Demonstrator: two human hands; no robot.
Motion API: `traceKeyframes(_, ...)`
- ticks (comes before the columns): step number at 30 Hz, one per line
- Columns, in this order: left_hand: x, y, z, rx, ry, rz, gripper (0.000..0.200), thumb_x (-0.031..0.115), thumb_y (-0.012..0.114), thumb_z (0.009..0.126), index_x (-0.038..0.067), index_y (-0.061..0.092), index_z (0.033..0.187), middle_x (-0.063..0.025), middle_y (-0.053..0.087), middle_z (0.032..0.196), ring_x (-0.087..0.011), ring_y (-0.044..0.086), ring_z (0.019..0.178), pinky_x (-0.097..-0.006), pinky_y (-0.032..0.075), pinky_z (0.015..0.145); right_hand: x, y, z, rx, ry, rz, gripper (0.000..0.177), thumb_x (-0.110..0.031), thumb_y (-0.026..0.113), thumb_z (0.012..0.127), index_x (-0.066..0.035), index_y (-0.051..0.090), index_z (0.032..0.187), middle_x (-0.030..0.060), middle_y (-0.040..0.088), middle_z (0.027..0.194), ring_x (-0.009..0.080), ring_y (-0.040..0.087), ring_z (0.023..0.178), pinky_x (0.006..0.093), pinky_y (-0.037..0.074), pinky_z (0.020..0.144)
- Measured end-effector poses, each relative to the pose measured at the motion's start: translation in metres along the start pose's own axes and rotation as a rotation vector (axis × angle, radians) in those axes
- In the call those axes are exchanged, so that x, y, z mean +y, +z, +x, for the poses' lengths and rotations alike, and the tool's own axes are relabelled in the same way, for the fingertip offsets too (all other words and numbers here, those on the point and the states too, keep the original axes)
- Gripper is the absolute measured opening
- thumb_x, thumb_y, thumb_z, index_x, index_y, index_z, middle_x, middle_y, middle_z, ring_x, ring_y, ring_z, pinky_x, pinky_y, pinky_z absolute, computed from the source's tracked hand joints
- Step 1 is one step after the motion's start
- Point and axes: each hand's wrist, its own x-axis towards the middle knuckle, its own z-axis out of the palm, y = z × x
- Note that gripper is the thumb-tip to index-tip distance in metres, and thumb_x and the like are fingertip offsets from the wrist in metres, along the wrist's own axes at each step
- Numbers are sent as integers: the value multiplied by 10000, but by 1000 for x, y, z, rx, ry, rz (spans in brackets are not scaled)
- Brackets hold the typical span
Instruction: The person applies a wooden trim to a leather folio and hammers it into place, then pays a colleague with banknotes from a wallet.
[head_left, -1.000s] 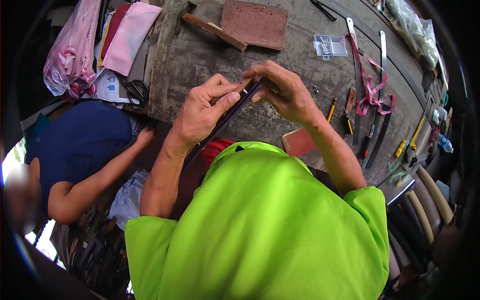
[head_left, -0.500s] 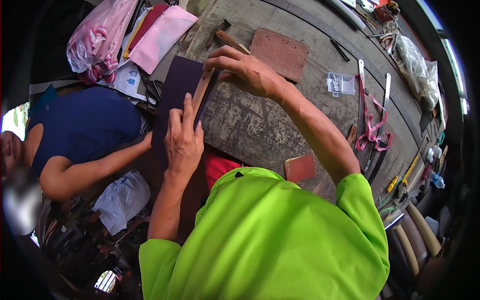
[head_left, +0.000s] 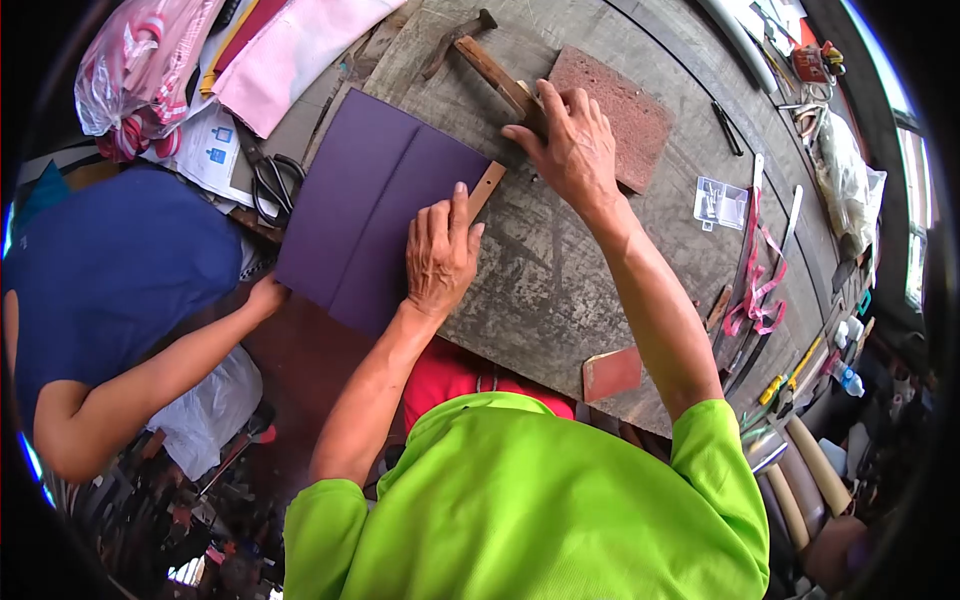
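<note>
The left hand [head_left: 440,250] lies flat with its grip open, pressing the purple sheet [head_left: 365,205] onto the tabletop [head_left: 540,290]. A wooden strip [head_left: 487,186] sticks out at its 1 o'clock. Further towards 1 o'clock, the right hand [head_left: 572,150] covers the hammer [head_left: 487,65] handle's end; I cannot tell whether its grip closes

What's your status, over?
Left hand flat on purple sheet and wooden strip. Right hand on hammer handle, grip unclear. Co-worker's hand by sheet's edge.
</note>
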Motion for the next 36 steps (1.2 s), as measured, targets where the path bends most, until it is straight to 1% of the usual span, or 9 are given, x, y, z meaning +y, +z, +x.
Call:
traceKeyframes(7, -13, 14, 14, 11, 67, -114, 464, 79, 771, 832, -61, 641, 1254, -113, 555, 942, -284, 570, 846, -405, 506, 747, -26, 9, 21, -47, 17, -99, 256, -139, 587, 958, 40, 573, 1140, 234, 554, 1019, 367, 604, 975, 455, 526, 848)
traceKeyframes(11, -16, 14, 14, 24, 47, -179, 477, 74, 771, 828, -48, 637, 1269, -113, 555, 930, -291, 572, 847, -409, 494, 750, -40, -44, -49, -36, 125, 379, 336, -183, 548, 1038, 24, 503, 1300, 228, 596, 1012, 402, 645, 823, 462, 522, 729)
traceKeyframes(13, -16, 12, 15, 22, 44, -188, 480, 88, 775, 828, -42, 640, 1270, -111, 558, 939, -292, 574, 850, -410, 485, 751, -59, -87, -85, -234, 479, 577, 479, -191, 601, 1021, -8, 434, 1430, 210, 649, 964, 411, 672, 817, 460, 526, 689)
traceKeyframes(16, -15, 13, 15, 33, 60, -152, 488, 136, 774, 839, -28, 628, 1275, -94, 552, 953, -269, 567, 850, -404, 460, 728, -64, -90, -110, -283, 431, 517, 583, -189, 633, 1007, -38, 372, 1506, 203, 678, 922, 413, 692, 875, 448, 543, 689)
traceKeyframes(20, -13, 13, 14, 45, 43, -126, 435, 131, 760, 866, -25, 649, 1256, -105, 561, 956, -288, 580, 861, -406, 475, 751, -54, -69, -118, -55, 82, 259, 627, -89, 648, 969, -74, 366, 1528, 213, 666, 1039, 396, 697, 842, 455, 556, 655)
traceKeyframes(25, -12, 14, 15, 53, 55, -95, 424, 128, 750, 878, -25, 647, 1260, -102, 563, 960, -283, 584, 867, -404, 481, 753, -45, -57, -128, -195, 78, 156, 731, -152, 623, 991, -208, 252, 1618, 157, 536, 830, 377, 599, 640, 485, 510, 572)
traceKeyframes(28, -10, 15, 11, 56, 61, -89, 434, 126, 745, 881, -26, 638, 1273, -101, 565, 960, -280, 582, 861, -401, 483, 752, -44, -52, -120, -367, 170, 106, 721, -164, 614, 998, -224, 252, 1618, 154, 543, 832, 371, 596, 635, 496, 502, 565)
traceKeyframes(33, -11, 15, 12, 40, 62, -100, 436, 119, 737, 884, -33, 628, 1278, -104, 564, 961, -281, 580, 850, -403, 482, 744, -50, -63, -126, -121, 97, 291, 675, -193, 575, 1015, -267, 266, 1611, 162, 559, 837, 392, 619, 667, 520, 506, 584)
traceKeyframes(36, -12, 14, 13, 41, 70, -80, 445, 104, 745, 872, -36, 627, 1277, -104, 563, 961, -279, 581, 852, -402, 479, 740, -46, -54, -122, -309, 180, 156, 677, -194, 573, 1018, -276, 259, 1612, 164, 556, 835, 394, 614, 663, 524, 504, 586)
